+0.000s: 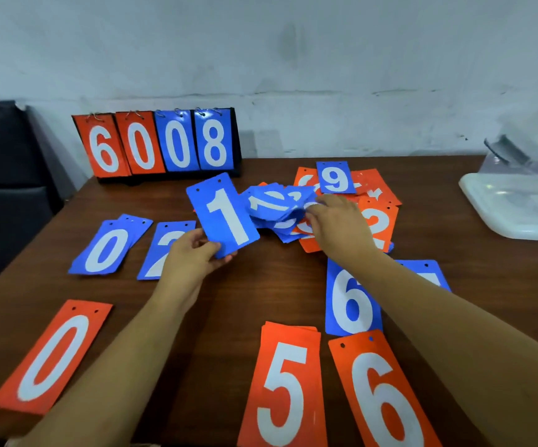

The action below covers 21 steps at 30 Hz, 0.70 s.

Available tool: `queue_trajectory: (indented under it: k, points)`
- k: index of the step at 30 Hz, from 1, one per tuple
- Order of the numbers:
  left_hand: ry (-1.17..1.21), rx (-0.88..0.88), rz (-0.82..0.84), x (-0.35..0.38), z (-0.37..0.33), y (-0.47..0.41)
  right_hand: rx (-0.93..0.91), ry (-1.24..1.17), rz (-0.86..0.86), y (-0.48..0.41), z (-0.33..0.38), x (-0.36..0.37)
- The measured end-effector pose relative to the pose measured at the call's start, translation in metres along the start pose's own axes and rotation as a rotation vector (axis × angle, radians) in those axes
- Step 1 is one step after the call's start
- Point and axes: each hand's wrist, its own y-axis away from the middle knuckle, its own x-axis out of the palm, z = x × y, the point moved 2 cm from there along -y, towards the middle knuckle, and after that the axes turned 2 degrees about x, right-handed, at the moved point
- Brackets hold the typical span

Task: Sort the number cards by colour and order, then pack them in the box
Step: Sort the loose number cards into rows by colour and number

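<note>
Pinching blue 1 card (pixel 224 214) by bottom edge, left hand (pixel 193 254).

Near centre the left hand (pixel 193 253) pinches a blue 1 card (pixel 225 217) by its bottom edge, while at one o'clock the right hand (pixel 338 224) touches the jumbled card heap (pixel 277 204) on the tabletop (pixel 229 304).

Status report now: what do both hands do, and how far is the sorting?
Left hand grips blue 1 card, lifted. Right hand reaches into mixed pile, grip unclear from blur. Some cards laid out; box at far right.
</note>
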Motion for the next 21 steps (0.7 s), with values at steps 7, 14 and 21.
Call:
queue_trajectory:
  k: [7, 14, 21]
  points:
    - [0.056, -0.140, 0.044, 0.005, -0.012, 0.031, 0.194, -0.376, -0.453, 0.031, 0.017, -0.055]
    - [0.141, -0.174, 0.199, 0.005, -0.019, 0.081, -0.038, -0.422, -0.031, 0.095, 0.075, -0.066]
    - [0.305, -0.082, 0.231, -0.023, -0.011, 0.122, -0.127, -0.474, 0.199, 0.143, 0.107, -0.062]
